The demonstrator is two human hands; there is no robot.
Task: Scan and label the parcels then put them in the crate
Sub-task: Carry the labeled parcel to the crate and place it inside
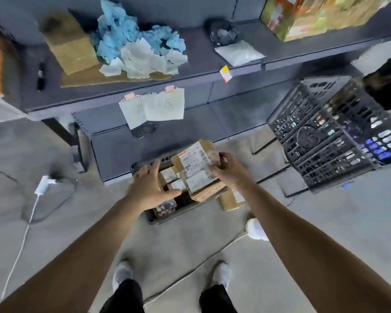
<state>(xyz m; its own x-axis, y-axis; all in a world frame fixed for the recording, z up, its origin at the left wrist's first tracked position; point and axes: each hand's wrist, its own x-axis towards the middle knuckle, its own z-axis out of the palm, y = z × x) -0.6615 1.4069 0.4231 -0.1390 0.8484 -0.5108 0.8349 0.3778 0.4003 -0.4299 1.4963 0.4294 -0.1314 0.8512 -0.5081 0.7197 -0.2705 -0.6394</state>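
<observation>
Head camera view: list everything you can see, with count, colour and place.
Dark plastic crate: one, grey, floor below shelf, holding brown parcels.
Labelled cardboard parcel: one, brown, above that crate.
Black lattice crate: one, black, tilted, at right.
Crumpled paper pile: one, blue and white, shelf.
Plain cardboard box: one, brown, shelf left.
Handwritten paper note: one, white, taped to shelf edge.
Left hand: one, open, over the crate.
Right hand: one, gripping the labelled parcel.

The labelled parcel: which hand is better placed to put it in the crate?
The right hand: it grips the parcel directly above the crate. The left hand hovers open, holding nothing.
</observation>
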